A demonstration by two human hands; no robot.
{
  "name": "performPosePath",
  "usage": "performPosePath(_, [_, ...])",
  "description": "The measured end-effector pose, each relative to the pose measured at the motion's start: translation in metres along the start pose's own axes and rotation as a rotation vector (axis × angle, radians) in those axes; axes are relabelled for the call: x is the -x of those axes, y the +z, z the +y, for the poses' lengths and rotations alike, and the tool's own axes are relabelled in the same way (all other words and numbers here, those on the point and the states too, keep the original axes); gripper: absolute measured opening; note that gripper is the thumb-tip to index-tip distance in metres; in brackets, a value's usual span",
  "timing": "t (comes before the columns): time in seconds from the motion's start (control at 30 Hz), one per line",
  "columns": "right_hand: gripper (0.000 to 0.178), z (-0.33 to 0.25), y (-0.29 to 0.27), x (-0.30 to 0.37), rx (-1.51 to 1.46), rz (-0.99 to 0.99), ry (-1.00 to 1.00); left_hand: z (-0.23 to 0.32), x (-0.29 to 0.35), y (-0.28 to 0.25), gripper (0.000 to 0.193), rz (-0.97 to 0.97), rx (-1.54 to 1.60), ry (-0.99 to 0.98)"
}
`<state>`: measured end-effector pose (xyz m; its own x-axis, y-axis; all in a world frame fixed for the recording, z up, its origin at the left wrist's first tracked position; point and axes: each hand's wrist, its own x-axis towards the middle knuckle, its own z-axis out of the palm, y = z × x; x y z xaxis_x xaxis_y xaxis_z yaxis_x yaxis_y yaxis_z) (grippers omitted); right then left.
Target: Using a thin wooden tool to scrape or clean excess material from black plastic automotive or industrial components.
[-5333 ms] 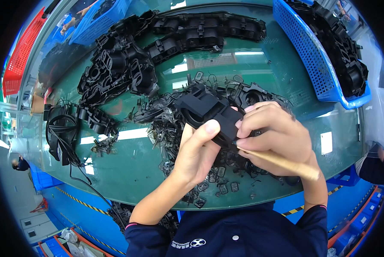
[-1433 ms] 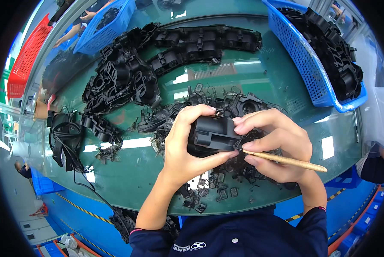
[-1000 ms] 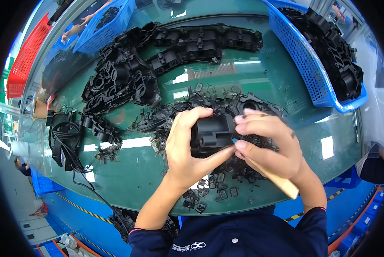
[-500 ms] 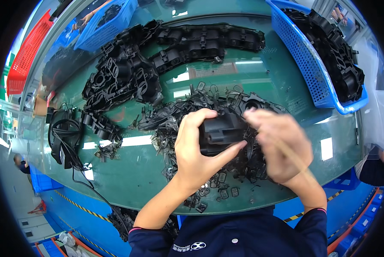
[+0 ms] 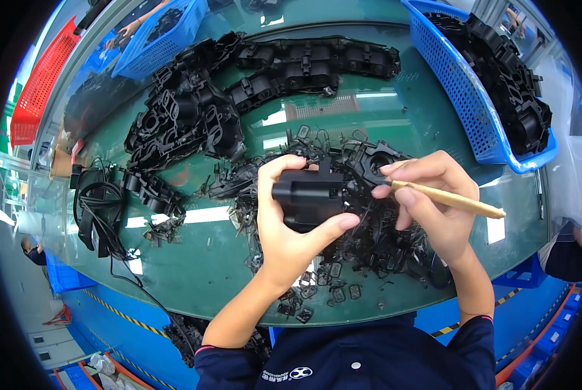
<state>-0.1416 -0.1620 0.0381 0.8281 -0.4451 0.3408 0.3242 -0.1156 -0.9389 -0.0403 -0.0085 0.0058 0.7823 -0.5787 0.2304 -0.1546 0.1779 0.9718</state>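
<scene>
Head view: right hand (image 5: 434,208) has drawn back from black part (image 5: 307,195).

Hidden parts at the green table

The left hand (image 5: 291,221) covered the underside of the black plastic part (image 5: 309,195). The tool tip of the wooden stick (image 5: 453,200) was hidden behind the right hand (image 5: 434,208) fingers.

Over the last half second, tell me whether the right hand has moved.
Yes. The right hand, gripping the tan stick, has drawn slightly right, off the black part in the left hand and toward the blue basket.
</scene>
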Motion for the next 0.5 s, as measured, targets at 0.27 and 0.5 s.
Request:
performPosePath(0.27, [0.009,0.011,-0.002,-0.002,0.158,-0.111,-0.092,0.001,-0.001,-0.001,0.073,-0.187,0.681,-0.545])
performPosePath(0.5, [0.006,0.014,0.005,-0.009,0.382,-0.007,-0.337,-0.009,-0.001,-0.002,0.073,-0.445,1.186,-0.584])
